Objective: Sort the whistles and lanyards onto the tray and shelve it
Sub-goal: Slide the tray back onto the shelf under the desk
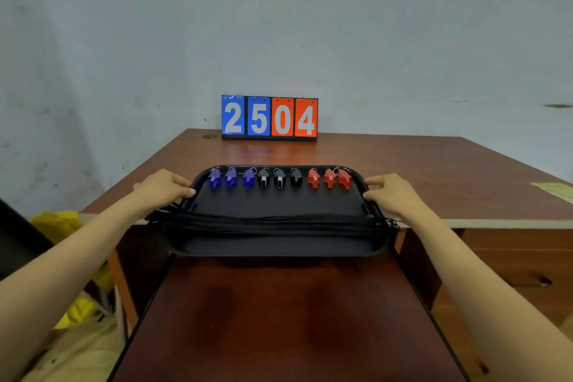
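A black tray point(279, 250) juts out over the front edge of the wooden desk point(434, 170). Along its far side runs a row of whistles: three blue point(231, 178), three black point(279, 178), three red point(329, 178). A bundle of black lanyards point(273, 223) lies straight across the tray's near half. My left hand point(164, 187) grips the tray's left rim and my right hand point(392, 192) grips its right rim, both near the far corners.
A flip scoreboard point(269, 118) reading 2504 stands at the desk's back against the wall. A lower dark wooden surface point(279, 319) lies below the tray. Yellow cloth point(59, 223) sits at the left. Drawers point(521, 260) are at the right.
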{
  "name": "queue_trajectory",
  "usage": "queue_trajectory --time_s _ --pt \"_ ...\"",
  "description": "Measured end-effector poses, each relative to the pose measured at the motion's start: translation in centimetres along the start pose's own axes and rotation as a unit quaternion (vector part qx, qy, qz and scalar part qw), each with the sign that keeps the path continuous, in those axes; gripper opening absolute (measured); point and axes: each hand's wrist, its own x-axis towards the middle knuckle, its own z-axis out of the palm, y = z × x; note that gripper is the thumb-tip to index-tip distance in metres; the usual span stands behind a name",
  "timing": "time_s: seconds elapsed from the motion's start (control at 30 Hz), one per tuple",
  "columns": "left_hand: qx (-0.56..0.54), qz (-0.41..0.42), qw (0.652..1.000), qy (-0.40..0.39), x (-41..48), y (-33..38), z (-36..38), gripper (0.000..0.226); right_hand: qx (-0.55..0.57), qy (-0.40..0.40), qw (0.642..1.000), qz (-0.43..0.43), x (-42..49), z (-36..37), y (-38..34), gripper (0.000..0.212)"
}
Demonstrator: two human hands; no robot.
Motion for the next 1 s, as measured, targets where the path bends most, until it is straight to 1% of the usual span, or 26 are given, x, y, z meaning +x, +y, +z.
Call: queue_trajectory --time_s 0.1,0.2,0.33,0.4,0.5,0.67,0.77,1.0 --pt "0.003 -0.005 1.0 0.007 -3.8 -0.5 0.0 0.022 0.03 0.003 1.0 -0.005 -3.3 -0.1 1.0 0.041" --pt "-0.014 -0.01 1.0 -0.002 -7.0 -0.9 0.3 0.02 0.024 0.003 1.0 -0.001 -6.1 0.1 2.0 0.041" --pt "-0.042 -0.023 0.999 -0.012 -10.4 -1.9 1.0 0.016 0.053 -0.024 0.998 -0.009 -9.5 0.5 3.2 0.035" --pt "-0.037 -0.026 0.999 -0.011 -11.6 -2.6 1.5 0.022 0.037 -0.032 0.999 -0.009 -10.6 0.8 4.0 0.033" --pt "-0.006 -0.036 0.999 -0.016 -12.9 -3.3 2.4 0.029 0.021 -0.039 0.999 0.009 -11.3 1.7 5.1 0.038" --pt "0.031 -0.037 0.998 -0.025 -14.1 -4.0 3.9 0.032 0.024 -0.064 0.997 0.024 -12.0 3.6 6.4 0.042" --pt "0.039 -0.049 0.997 -0.04 -14.2 -4.3 4.9 0.033 0.007 -0.073 0.996 0.042 -11.6 4.8 6.9 0.044" --pt "0.042 -0.08 0.996 -0.024 -13.9 -4.6 7.8 0.035 -0.008 -0.06 0.996 0.067 -10.5 7.4 8.0 0.045"
